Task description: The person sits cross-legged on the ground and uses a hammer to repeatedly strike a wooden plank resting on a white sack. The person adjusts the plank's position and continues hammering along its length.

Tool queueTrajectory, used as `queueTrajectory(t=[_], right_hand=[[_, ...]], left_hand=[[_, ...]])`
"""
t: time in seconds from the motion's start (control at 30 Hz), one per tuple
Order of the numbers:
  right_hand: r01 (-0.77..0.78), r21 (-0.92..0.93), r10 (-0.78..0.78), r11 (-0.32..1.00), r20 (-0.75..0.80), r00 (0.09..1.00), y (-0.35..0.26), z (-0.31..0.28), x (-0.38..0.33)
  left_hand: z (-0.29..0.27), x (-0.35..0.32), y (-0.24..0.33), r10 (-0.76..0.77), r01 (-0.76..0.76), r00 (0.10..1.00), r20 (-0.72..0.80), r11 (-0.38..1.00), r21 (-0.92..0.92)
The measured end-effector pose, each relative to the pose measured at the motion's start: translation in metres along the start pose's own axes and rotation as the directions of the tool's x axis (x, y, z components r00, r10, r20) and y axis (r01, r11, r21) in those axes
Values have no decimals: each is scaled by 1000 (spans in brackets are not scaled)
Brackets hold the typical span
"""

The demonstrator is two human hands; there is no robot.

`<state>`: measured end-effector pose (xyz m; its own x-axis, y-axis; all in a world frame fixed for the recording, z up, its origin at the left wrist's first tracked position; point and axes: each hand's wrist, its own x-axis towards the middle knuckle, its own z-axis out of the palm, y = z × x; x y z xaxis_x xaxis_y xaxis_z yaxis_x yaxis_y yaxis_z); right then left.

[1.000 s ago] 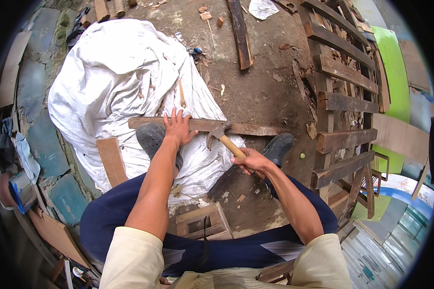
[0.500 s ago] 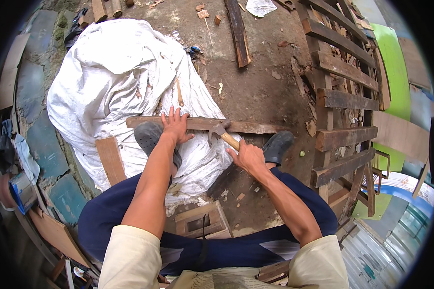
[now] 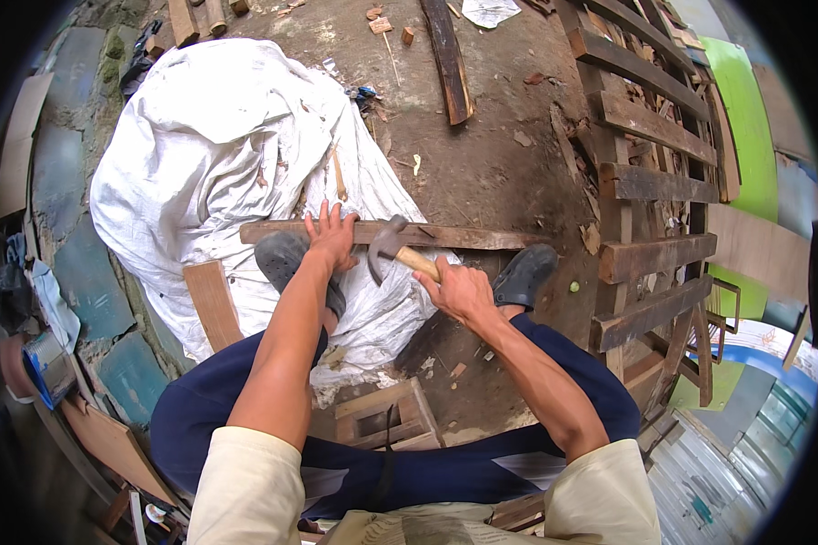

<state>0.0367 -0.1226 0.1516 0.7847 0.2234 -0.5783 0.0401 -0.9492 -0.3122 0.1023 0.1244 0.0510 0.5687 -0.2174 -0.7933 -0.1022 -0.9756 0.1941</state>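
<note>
Bare brown earth (image 3: pixel 509 173) is strewn with leaves and wood scraps, and on the left it is covered by a large, crumpled white sheet (image 3: pixel 209 118). On the right, a slatted wooden frame (image 3: pixel 659 259) is backed by a bright green panel (image 3: pixel 741 136); toward the far side, a dark, rough length of timber (image 3: pixel 447 64) is seen lying on the ground.

In the middle, a narrow brown plank (image 3: pixel 491 238) is laid crosswise, partly over the sheet, just beyond the toes of the left clog (image 3: pixel 277 257) and the right clog (image 3: pixel 524 275). Of the hands, the left hand (image 3: pixel 334 238) is held open on the plank, its fingers spread across the wood. A claw hammer (image 3: pixel 418 262) is gripped in the right hand (image 3: pixel 463 291) – its pale wooden handle is enclosed by the fingers. The steel head is held over the plank's near edge, just right of the left hand, with the claw turned toward the person; whether the wood is touched by it cannot be told. A short light-brown board (image 3: pixel 213 304) is set at the sheet's lower left – and between the legs a boxy wooden piece (image 3: pixel 373 400) is partly hidden by navy trousers (image 3: pixel 223 386)
</note>
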Motion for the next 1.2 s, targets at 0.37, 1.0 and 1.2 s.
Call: queueTrajectory(t=[0.37, 1.0, 1.2], right_hand=[[-14, 24, 13, 1000, 66, 998, -23, 26, -11], [-436, 330, 441, 837, 62, 895, -27, 40, 4], [-370, 276, 355, 887, 107, 929, -20, 18, -6]], left_hand=[[-3, 5, 2, -12, 11, 1000, 20, 999, 50], [-1, 5, 2, 25, -25, 1000, 1, 1000, -10], [6, 9, -3, 11, -11, 1000, -4, 1000, 24]])
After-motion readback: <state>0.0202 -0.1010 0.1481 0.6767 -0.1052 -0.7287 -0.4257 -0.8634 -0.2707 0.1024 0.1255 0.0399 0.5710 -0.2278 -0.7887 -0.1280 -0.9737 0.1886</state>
